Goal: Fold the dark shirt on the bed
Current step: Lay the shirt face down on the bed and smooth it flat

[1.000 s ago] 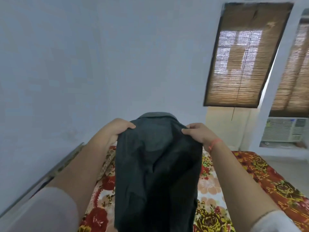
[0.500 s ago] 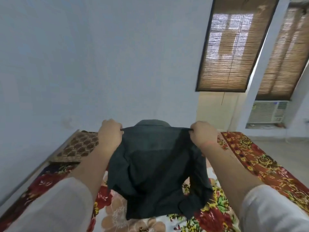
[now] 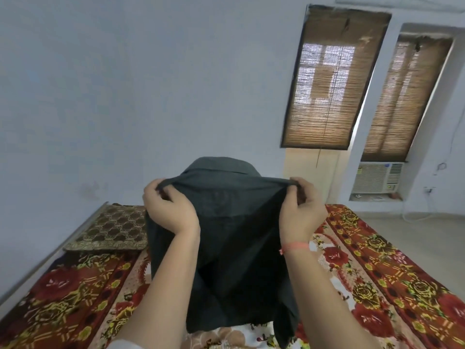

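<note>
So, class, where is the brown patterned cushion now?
In the head view, the brown patterned cushion lies far left on the floral bed, by the wall, beside the held-up dark shirt.

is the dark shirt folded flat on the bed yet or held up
Held up, not folded flat: both hands, left hand and right hand, pinch the dark shirt hanging over the bed.

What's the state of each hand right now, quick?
Left hand: closed, gripping the top edge of the dark shirt.
Right hand: closed, gripping the same edge at its other end.
</note>
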